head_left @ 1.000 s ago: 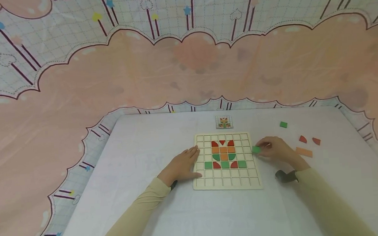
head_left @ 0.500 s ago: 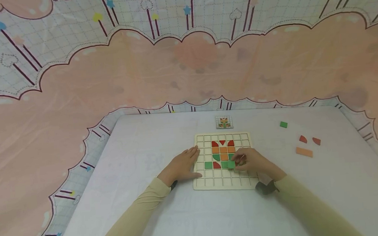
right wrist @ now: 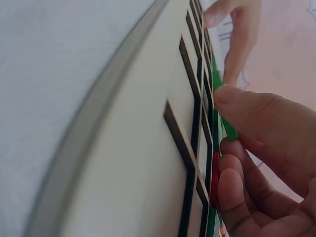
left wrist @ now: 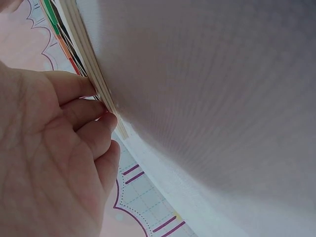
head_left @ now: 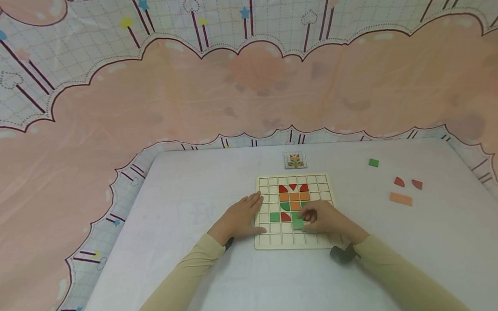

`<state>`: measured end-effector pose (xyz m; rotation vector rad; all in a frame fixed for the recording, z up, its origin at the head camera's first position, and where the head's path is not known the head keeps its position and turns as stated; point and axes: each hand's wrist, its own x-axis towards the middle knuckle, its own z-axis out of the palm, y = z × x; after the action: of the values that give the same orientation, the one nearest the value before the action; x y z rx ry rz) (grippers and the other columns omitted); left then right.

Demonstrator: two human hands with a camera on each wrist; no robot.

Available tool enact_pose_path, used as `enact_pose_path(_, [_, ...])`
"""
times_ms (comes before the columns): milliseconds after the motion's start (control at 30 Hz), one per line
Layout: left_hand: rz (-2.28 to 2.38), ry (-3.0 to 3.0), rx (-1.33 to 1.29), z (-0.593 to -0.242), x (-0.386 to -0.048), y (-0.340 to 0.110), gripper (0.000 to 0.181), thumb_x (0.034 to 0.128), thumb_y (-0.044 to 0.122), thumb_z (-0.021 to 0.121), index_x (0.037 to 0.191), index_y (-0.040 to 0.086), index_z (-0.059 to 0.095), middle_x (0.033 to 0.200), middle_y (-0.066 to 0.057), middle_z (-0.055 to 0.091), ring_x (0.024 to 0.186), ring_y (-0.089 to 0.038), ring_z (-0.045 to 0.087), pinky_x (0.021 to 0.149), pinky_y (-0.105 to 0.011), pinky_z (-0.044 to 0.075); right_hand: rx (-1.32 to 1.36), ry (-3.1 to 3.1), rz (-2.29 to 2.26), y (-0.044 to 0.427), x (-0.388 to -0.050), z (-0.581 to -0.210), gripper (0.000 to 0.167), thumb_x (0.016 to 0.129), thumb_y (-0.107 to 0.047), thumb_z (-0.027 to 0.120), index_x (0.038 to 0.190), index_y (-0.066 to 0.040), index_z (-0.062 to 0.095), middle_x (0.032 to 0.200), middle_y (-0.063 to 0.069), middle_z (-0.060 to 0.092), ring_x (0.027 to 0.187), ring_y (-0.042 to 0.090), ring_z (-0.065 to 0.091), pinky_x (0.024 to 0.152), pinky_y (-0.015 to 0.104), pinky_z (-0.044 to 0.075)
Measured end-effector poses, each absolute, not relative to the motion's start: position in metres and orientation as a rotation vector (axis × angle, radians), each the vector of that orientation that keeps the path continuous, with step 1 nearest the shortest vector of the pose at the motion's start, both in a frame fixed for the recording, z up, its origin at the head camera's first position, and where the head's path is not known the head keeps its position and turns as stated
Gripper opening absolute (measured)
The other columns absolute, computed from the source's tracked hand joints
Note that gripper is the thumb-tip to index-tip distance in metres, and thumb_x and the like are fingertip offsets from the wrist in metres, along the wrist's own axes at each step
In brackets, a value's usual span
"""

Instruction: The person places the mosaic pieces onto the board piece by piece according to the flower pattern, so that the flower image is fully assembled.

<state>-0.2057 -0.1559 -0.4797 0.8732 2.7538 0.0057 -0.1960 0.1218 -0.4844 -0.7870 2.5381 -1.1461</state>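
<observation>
A cream grid board lies on the table with red, orange and green tiles set in its cells. My right hand is over the board's right half and pinches a green square tile between thumb and fingers. That tile is just below the column of set pieces; the right wrist view shows the tile tilted against the board. The right hand hides some tiles at the lower right of the pattern. With fingers extended, my left hand rests on the board's left edge, and its fingertips touch the rim in the left wrist view.
Behind the board lies a small pattern card. To the right are a loose green square tile, two red quarter-round tiles, one of them the left red tile, and an orange rectangular piece. A patterned cloth hangs behind the table.
My right hand has carried the green square tile leftward from beside the board's right edge to the lower middle of the grid. The left hand has stayed on the board's edge.
</observation>
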Motion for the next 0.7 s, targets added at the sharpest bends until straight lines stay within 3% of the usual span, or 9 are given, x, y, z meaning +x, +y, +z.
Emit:
enact_pose_path(400, [0.021,2.752,0.874,-0.4789,-0.2063,-0.1557,0.093,0.0857,0.061,0.052,0.149,0.001,0.020,0.158,-0.013,0.016,0.147,-0.023,0.017,0.120,-0.036,0.021,-0.847,2.534,-1.078,0.1186,-0.1947,-0.4811,0.016,0.072,-0.010,0.079,0.086,-0.008,0.072,0.081,-0.001,0.061,0.066,0.005,0.046,0.056,0.015,0.043])
enact_pose_path(700, [0.030,2.749,0.872,-0.4770,-0.2058,-0.1548,0.094,0.0856,0.062,0.052,0.149,0.002,0.019,0.158,-0.013,0.015,0.147,-0.023,0.016,0.120,-0.036,0.020,-0.892,2.533,-1.076,0.1244,-0.1971,-0.4810,0.015,0.073,-0.011,0.079,0.087,-0.011,0.073,0.083,-0.003,0.064,0.069,0.004,0.050,0.059,0.016,0.047])
